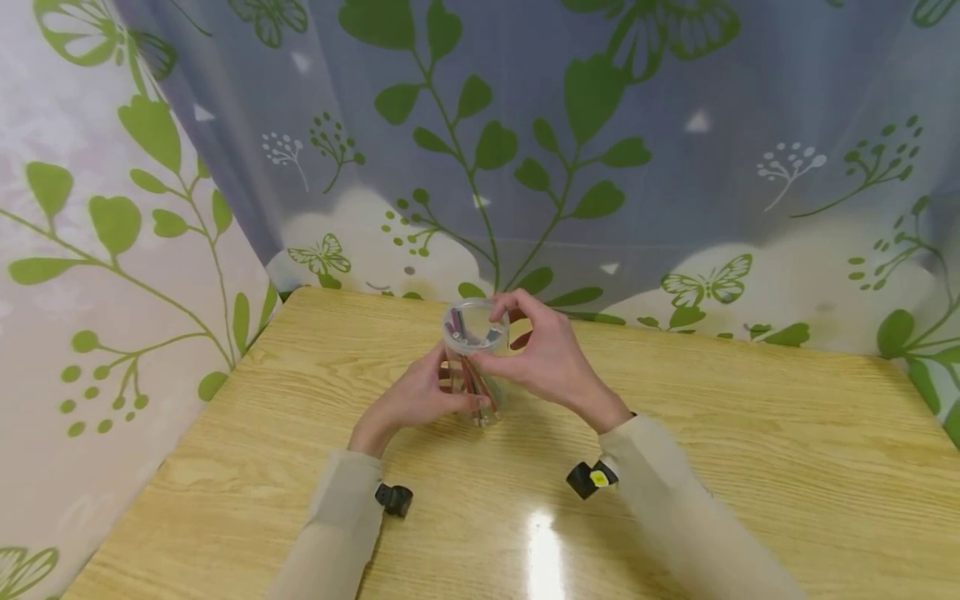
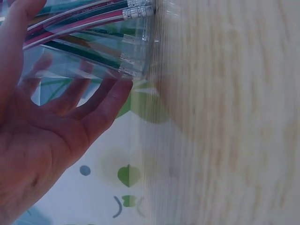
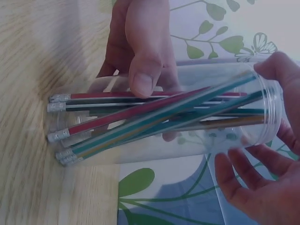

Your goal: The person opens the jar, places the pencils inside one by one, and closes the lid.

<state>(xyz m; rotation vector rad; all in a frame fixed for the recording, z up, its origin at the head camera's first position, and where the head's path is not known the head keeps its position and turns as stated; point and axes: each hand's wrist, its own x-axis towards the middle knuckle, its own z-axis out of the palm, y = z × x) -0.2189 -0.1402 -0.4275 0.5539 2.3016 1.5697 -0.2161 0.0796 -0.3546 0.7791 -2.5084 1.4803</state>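
Note:
A tall clear plastic jar (image 3: 197,147) stands upright on the table, holding several pencils (image 3: 136,112) in red, teal, dark green and tan, with their eraser ends at the bottom. My left hand (image 1: 416,396) is wrapped around the jar's body, thumb across the front and fingers behind it. At the top, my right hand (image 1: 551,358) grips the round clear lid (image 3: 273,110), its thumb on one side and its fingers on the other. In the left wrist view, silver ferrules (image 2: 138,11) show near the jar's base.
The light wood-grain table (image 1: 750,467) extends on both sides of the jar. Behind its back edge hangs a blue-grey curtain (image 1: 517,225) with green leaves and butterflies. A pale patterned wall (image 1: 45,350) borders the left side.

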